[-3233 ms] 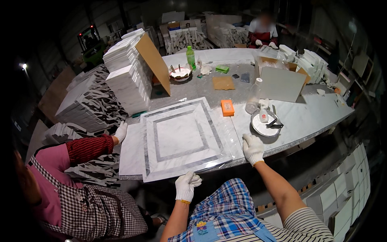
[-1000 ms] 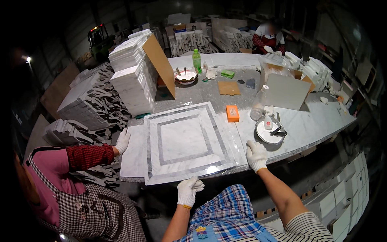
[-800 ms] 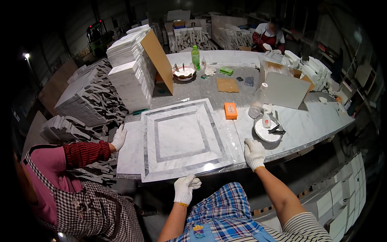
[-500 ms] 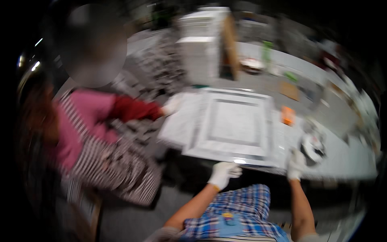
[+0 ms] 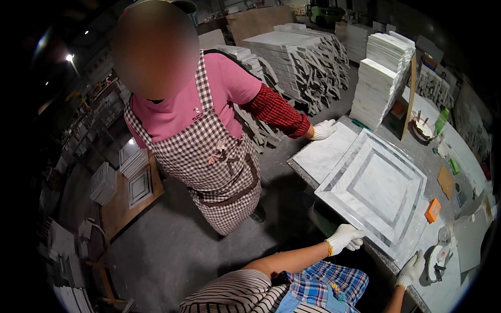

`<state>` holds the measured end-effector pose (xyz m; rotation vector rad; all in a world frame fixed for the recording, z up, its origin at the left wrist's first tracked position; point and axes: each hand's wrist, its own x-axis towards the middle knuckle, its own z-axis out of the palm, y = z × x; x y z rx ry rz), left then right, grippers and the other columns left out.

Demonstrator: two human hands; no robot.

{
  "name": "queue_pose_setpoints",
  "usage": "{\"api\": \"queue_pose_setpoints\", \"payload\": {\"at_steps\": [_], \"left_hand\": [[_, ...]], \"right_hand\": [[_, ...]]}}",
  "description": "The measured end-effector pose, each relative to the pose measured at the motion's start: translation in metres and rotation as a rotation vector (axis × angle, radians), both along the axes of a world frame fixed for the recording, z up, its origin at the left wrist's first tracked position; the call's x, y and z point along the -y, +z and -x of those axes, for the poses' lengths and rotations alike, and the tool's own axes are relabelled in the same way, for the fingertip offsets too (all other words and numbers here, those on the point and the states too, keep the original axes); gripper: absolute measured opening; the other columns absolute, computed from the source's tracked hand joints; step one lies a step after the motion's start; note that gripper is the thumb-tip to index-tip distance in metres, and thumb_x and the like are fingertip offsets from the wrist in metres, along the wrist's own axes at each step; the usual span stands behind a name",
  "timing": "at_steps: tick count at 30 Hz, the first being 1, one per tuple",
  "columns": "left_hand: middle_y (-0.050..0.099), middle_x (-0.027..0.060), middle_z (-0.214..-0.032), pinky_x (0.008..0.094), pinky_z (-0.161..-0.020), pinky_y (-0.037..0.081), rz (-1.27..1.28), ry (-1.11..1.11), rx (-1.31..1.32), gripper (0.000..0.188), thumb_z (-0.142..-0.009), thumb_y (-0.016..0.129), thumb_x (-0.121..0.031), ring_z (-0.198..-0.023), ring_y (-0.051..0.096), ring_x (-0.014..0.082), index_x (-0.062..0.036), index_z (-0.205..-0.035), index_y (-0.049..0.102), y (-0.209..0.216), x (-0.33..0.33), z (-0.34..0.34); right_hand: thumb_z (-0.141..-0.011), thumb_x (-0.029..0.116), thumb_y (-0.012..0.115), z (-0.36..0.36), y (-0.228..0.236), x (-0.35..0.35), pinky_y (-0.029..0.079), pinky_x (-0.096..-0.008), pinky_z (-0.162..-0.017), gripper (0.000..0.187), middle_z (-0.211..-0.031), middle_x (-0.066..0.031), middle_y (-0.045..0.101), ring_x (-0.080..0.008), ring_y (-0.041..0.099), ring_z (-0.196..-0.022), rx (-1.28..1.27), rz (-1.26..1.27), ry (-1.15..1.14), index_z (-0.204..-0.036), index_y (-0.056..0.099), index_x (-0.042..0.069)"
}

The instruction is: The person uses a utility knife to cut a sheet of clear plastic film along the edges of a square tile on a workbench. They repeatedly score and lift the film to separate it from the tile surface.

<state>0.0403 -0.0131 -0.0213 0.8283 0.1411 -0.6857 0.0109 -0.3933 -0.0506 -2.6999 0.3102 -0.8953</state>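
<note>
On the table lies a square white marble panel (image 5: 386, 189) with grey inlaid bands. My left hand (image 5: 344, 238), in a white glove, is at its near edge with curled fingers; I see nothing held in them. My right hand (image 5: 412, 271), also gloved, rests on the table by the panel's near right corner, fingers stretched out. A plain white marble slab (image 5: 327, 151) sits partly beneath the panel's left side. At that slab's far edge, a co-worker's gloved hand (image 5: 324, 130) touches it.
The co-worker in a checked apron (image 5: 222, 172) stands at left. A tall tile stack (image 5: 377, 91) rises behind the panel. Right of it lie an orange box (image 5: 432, 210), a green bottle (image 5: 441, 121) and a white dish with tools (image 5: 437, 263). Panels lie on a wooden table (image 5: 120, 214).
My view has swung left and tilted, bringing more of the co-worker into sight. The panel, my hands and the table appear farther right. The earlier blur is gone.
</note>
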Motion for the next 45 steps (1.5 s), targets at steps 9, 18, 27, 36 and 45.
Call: {"api": "queue_pose_setpoints", "payload": {"at_steps": [9,18,27,36,45], "left_hand": [[0.042,-0.0031,-0.061,0.0242,-0.046,0.027,-0.080,0.075,0.008,0.040,-0.098,0.063,-0.018,-0.051,0.036,0.0082,-0.0131,-0.066,0.040,0.015,-0.004,0.008],[0.041,-0.0023,-0.060,0.0228,-0.047,0.027,-0.055,0.026,0.004,0.037,-0.097,0.059,-0.015,-0.053,0.037,0.0073,-0.0121,-0.064,0.041,0.012,-0.006,0.005],[0.062,0.0075,-0.068,0.0251,-0.052,0.048,-0.213,0.094,-0.008,0.026,-0.095,0.065,-0.015,-0.058,0.059,0.0146,0.0011,-0.074,0.062,0.023,-0.008,0.008],[0.056,0.0055,-0.066,0.0266,-0.053,0.044,-0.247,0.108,-0.004,0.027,-0.097,0.066,-0.017,-0.057,0.055,0.0156,-0.0007,-0.075,0.061,0.028,-0.004,0.009],[0.061,0.0090,-0.069,0.0283,-0.056,0.049,-0.215,0.086,-0.006,0.025,-0.095,0.068,-0.017,-0.060,0.061,0.0188,0.0024,-0.080,0.064,0.022,-0.006,0.008]], "right_hand": [[-0.100,0.017,0.054,0.003,0.004,-0.002,0.047,-0.0439,-0.095,0.032,-0.112,-0.0220,0.068,-0.0380,0.063,-0.107,-0.124,-0.035,-0.052,-0.123,0.065,-0.002],[-0.098,0.020,0.056,0.008,0.016,-0.011,0.049,-0.0452,-0.083,0.030,-0.100,-0.0177,0.067,-0.0363,0.063,-0.094,-0.079,0.069,-0.060,-0.122,0.067,0.006],[-0.095,0.019,0.059,0.008,0.033,-0.029,0.050,-0.0468,-0.077,0.025,-0.095,-0.0159,0.068,-0.0355,0.064,-0.086,-0.016,0.057,-0.054,-0.116,0.070,0.011],[-0.093,0.016,0.060,0.011,0.040,-0.035,0.051,-0.0458,-0.080,0.025,-0.097,-0.0159,0.069,-0.0360,0.064,-0.090,-0.009,0.042,-0.103,-0.115,0.070,0.010],[-0.093,0.017,0.060,0.012,0.044,-0.031,0.051,-0.0435,-0.085,0.030,-0.102,-0.0153,0.069,-0.0346,0.065,-0.095,-0.071,-0.006,-0.095,-0.121,0.069,0.010]]}}
